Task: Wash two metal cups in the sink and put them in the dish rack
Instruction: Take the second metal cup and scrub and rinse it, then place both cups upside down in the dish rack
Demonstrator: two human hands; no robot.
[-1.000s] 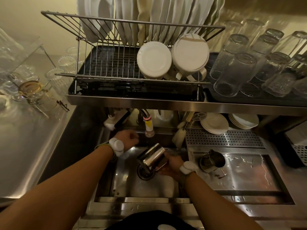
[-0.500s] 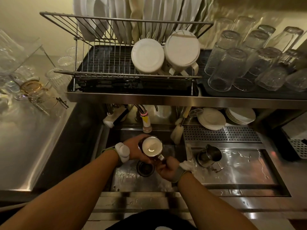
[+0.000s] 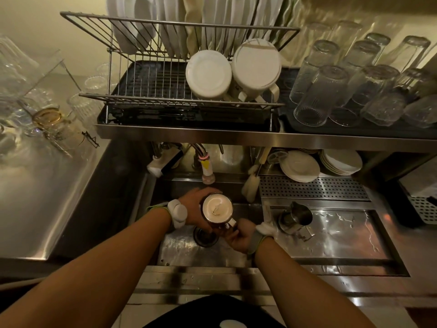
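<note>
A metal cup (image 3: pixel 217 209) stands upright over the sink (image 3: pixel 179 252), just below the tap nozzle (image 3: pixel 208 177), its mouth facing up with pale liquid inside. My left hand (image 3: pixel 195 208) wraps round the cup's left side. My right hand (image 3: pixel 238 235) grips the cup's handle at its lower right. A second metal cup (image 3: pixel 295 217) lies tilted on the wet steel drainboard (image 3: pixel 343 235) to the right, untouched. The wire dish rack (image 3: pixel 146 91) stands on the shelf above the sink.
Two white mugs (image 3: pixel 233 72) lie in the rack's right half, with plates standing behind them. Upturned glasses (image 3: pixel 350 86) fill a tray to the right. Glassware (image 3: pixel 42 114) crowds the left counter. Saucers (image 3: pixel 300 165) and a brush (image 3: pixel 251 183) sit under the shelf.
The cup was turned from tilted to upright under the tap. My left hand left the tap area and took the cup's side. The view shifted slightly.
</note>
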